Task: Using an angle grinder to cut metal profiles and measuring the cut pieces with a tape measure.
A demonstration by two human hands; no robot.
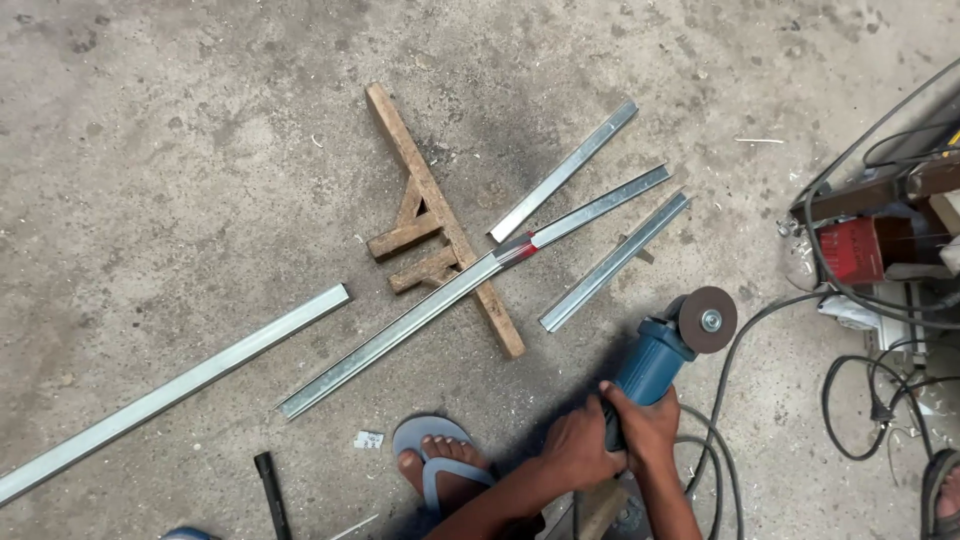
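Both my left hand and right hand clamp the blue angle grinder; I should keep its brown disc clear of the black cable, right of the wooden jig.

The place was a metalworking workshop, seen from above. A rough, stained concrete floor was littered with shavings and dust. Several cut lengths of shiny metal channel lay across it, one resting on a worn wooden support frame. A blue angle grinder with a brown cutting disc was present. Black power cables trailed over the floor beside a red machine at the right edge.
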